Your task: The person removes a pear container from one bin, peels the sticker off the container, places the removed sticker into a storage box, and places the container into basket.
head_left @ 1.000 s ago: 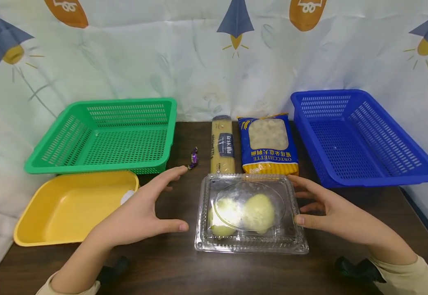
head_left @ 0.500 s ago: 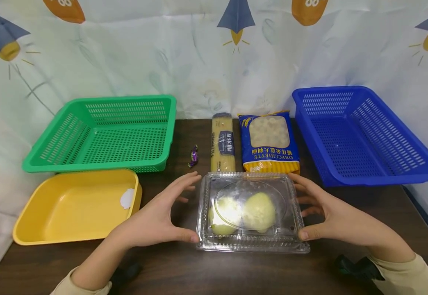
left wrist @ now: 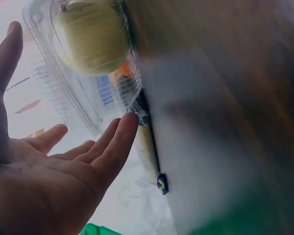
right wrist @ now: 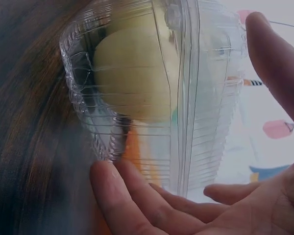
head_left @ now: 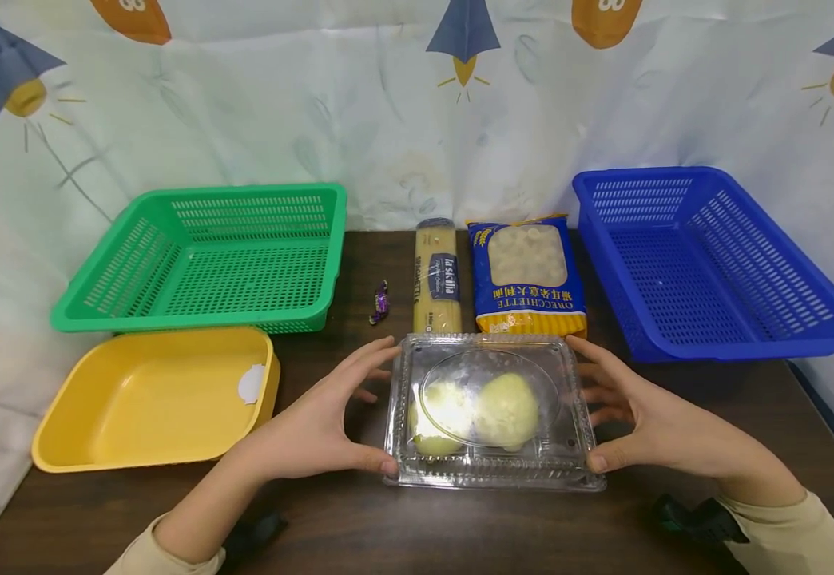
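A clear plastic clamshell box with a closed lid stands on the table in the middle of the head view. Two pale yellow-green fruits show through its lid. At the box's left side is my left hand, thumb at the near left corner and fingers spread by the far one. In the left wrist view its fingers reach straight toward the box. My right hand flanks the right side, its thumb near the front corner. The right wrist view has its fingertips right at the box's ribbed wall.
Behind the box lie a spaghetti pack and a blue orecchiette bag. A purple-wrapped candy lies left of them. A green basket and a yellow tub stand left, a blue basket right.
My left hand has moved right, from a gap away to the box's left side. The right hand has stayed by the right side, its thumb shifting slightly toward the near corner.
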The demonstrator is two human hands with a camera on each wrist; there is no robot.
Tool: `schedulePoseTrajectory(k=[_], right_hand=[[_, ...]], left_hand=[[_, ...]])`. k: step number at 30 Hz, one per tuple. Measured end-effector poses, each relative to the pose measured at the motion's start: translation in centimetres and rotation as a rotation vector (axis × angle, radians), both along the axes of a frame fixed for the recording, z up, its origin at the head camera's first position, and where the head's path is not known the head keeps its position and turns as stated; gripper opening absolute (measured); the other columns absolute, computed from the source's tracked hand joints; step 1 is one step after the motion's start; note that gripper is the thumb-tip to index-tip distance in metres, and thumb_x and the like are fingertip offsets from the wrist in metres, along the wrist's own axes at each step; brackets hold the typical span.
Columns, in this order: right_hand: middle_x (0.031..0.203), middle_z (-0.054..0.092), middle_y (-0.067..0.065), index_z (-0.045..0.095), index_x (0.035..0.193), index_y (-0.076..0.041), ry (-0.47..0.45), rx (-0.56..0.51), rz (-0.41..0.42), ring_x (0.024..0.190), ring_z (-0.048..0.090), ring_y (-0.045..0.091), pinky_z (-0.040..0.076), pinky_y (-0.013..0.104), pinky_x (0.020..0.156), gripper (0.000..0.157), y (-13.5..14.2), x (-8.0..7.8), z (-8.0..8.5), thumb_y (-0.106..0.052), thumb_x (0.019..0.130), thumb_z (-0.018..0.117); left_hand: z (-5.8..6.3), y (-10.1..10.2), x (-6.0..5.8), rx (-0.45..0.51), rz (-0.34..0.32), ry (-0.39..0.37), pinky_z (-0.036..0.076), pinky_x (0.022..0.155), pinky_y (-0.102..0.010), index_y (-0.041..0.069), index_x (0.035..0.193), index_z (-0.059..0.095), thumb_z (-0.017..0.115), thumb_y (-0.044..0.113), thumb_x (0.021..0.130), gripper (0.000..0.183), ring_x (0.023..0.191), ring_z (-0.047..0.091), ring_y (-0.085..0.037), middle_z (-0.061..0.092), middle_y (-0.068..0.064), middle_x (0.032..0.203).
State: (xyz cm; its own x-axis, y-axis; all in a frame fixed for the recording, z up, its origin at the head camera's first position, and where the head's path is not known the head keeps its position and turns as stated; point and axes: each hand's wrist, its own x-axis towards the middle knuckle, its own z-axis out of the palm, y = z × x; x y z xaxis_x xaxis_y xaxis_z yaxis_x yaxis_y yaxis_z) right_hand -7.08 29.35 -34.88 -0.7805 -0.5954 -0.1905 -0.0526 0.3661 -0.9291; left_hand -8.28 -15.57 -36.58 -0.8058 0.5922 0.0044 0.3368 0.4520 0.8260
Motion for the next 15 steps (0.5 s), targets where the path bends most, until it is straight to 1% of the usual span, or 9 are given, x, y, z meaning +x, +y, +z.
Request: schedulePoseTrajectory(k=[4, 8, 10, 12, 15], right_hand=[[0.174, 0.022, 0.026, 0.003, 0.176, -0.038, -0.005, -0.007, 0.011, 0.148, 0.042, 0.055, 0.056, 0.034, 0.103, 0.123, 0.01, -0.05, -0.04, -0.020, 0.092, 0.091], [0.175, 0.018, 0.026, 0.000, 0.176, -0.040, -0.008, -0.010, 0.027, 0.149, 0.037, 0.059, 0.056, 0.034, 0.102, 0.126, 0.08, -0.04, -0.26, -0.025, 0.092, 0.092], [0.176, 0.016, 0.027, -0.001, 0.176, -0.041, -0.009, -0.008, 0.032, 0.150, 0.035, 0.060, 0.056, 0.034, 0.102, 0.127, 0.16, -0.04, -0.43, -0.025, 0.092, 0.092], [0.175, 0.017, 0.030, -0.002, 0.176, -0.042, -0.005, -0.003, 0.038, 0.149, 0.037, 0.060, 0.057, 0.034, 0.100, 0.127, 0.25, -0.05, -0.59, -0.024, 0.092, 0.092], [0.173, 0.015, 0.034, -0.003, 0.175, -0.043, -0.021, -0.014, 0.045, 0.144, 0.047, 0.057, 0.059, 0.035, 0.099, 0.130, 0.32, -0.10, -0.82, -0.018, 0.091, 0.092]], left_hand=[[-0.29, 0.11, -0.07, 0.037, -0.018, -0.030, 0.057, 0.107, -0.042, 0.035, 0.173, 0.027, 0.104, 0.051, 0.070, 0.130, 0.144, 0.053, -0.017, 0.015, 0.013, 0.180], [-0.45, 0.32, -0.16, 0.097, -0.047, -0.049, 0.058, 0.106, -0.042, 0.030, 0.174, 0.025, 0.105, 0.043, 0.072, 0.130, 0.142, 0.054, -0.022, 0.017, 0.006, 0.181], [-0.48, 0.41, -0.15, 0.126, -0.056, -0.060, 0.058, 0.105, -0.041, 0.028, 0.175, 0.024, 0.105, 0.039, 0.074, 0.130, 0.141, 0.055, -0.025, 0.018, 0.004, 0.181], [-0.52, 0.47, -0.13, 0.148, -0.058, -0.076, 0.058, 0.105, -0.040, 0.028, 0.175, 0.024, 0.105, 0.035, 0.074, 0.130, 0.141, 0.056, -0.025, 0.020, 0.005, 0.180], [-0.53, 0.59, -0.12, 0.178, -0.059, -0.101, 0.057, 0.107, -0.040, 0.028, 0.175, 0.023, 0.105, 0.031, 0.074, 0.130, 0.141, 0.056, -0.025, 0.023, 0.007, 0.178]])
